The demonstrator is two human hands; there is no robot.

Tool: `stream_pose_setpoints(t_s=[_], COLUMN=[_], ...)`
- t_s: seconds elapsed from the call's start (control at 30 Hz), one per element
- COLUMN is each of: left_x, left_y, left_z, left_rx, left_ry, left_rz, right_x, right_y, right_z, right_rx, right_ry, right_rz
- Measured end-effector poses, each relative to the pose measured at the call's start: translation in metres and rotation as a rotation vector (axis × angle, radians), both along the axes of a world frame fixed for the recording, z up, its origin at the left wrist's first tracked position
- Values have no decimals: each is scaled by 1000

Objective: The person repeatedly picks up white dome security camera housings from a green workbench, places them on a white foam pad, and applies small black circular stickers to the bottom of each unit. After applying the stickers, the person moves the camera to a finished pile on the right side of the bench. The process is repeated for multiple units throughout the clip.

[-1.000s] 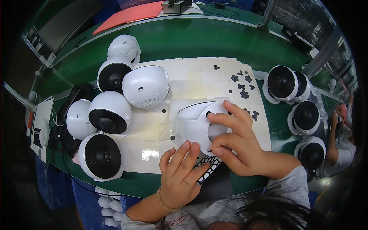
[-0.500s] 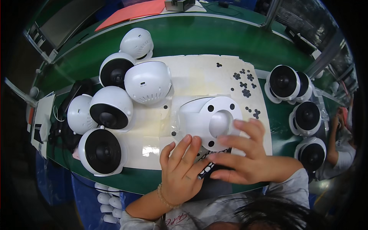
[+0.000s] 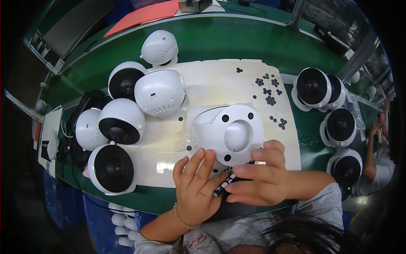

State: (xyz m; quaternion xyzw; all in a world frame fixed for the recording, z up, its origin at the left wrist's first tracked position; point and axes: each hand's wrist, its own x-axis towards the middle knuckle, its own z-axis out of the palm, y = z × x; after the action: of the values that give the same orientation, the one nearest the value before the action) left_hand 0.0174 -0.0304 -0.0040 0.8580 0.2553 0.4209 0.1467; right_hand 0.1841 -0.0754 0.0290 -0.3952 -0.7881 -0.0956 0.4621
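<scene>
A white dome camera [image 3: 206, 134] lies on the worktable with its ring-shaped base facing up. Three round black pads [image 3: 225, 118] show on the ring; its lower right part is under my right fingers. My left hand [image 3: 195, 186] has its fingertips at the near left edge of the base. Its thumb holds a strip of black sheet with white ovals [image 3: 224, 183], partly covered by both hands. My right hand [image 3: 262, 175] has its fingers spread, the upper ones touching the near right rim of the base. Nothing is visible in the right fingers.
Several white dome cameras [image 3: 116, 168] stand at the left, and more [image 3: 312, 86] at the right edge. Loose black pads [image 3: 270, 100] lie on the cream board [image 3: 211, 84]. Black cables [image 3: 80, 122] lie far left. Another person's arm [image 3: 370, 156] shows at the right.
My right hand has come down and its fingers have settled on the base's near right rim. The dome camera at the back left has turned and shifted slightly right. My left hand stays about the same.
</scene>
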Motion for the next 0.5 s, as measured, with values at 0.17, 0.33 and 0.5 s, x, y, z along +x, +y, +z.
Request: stream_pose_setpoints(t_s=[0.17, 0.33, 0.5], left_x=[-1, -3, -2], left_y=[-1, 1, -1], left_z=[3, 1, 2], left_rx=[-3, -1, 2], left_ry=[51, 55, 78], left_rz=[0, 7, 25], right_x=[3, 25, 44], right_y=[2, -5, 3], right_z=[-5, 2, 11], right_rx=[88, -139, -457], right_ry=[-153, -73, 133], right_rz=[40, 70, -99])
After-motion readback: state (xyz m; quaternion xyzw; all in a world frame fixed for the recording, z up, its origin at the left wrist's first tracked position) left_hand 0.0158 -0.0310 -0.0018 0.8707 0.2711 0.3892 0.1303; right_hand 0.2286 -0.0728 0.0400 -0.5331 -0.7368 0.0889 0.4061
